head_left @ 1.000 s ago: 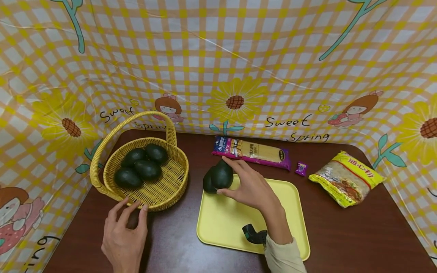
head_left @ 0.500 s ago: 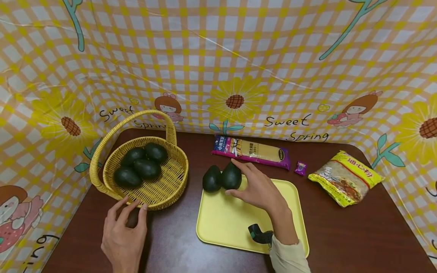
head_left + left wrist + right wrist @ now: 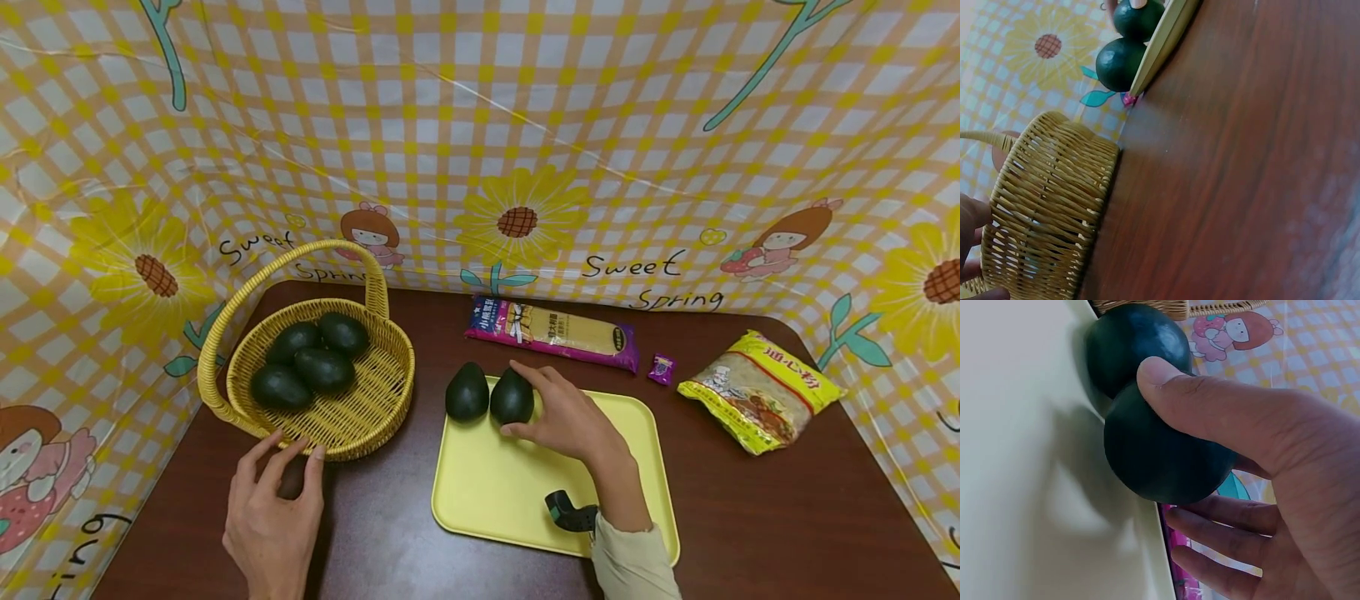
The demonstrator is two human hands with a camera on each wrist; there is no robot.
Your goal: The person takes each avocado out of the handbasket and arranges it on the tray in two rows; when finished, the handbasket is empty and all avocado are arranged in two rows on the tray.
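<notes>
My right hand (image 3: 573, 421) holds a dark green avocado (image 3: 511, 398) between thumb and fingers, low over the back left of the yellow tray (image 3: 510, 500). A second avocado (image 3: 467, 392) stands just left of it at the tray's corner. In the right wrist view, the thumb lies over the top of the held avocado (image 3: 1160, 450). My left hand (image 3: 273, 517) is at the near rim of the yellow wicker basket (image 3: 375, 408), its fingertips touching or very near the rim. Several avocados (image 3: 324, 371) lie in the basket's left half.
Behind the tray lies a long purple pack of noodles (image 3: 555, 333), with a small purple wrapped packet (image 3: 661, 369) beside it. A yellow bag of pasta (image 3: 761, 392) lies at the right. A patterned cloth (image 3: 517, 125) walls the dark wooden table (image 3: 750, 533) at back and sides.
My right hand has moved a little right and down with its avocado, from in front of the second avocado to beside it. The left hand and basket have stayed put.
</notes>
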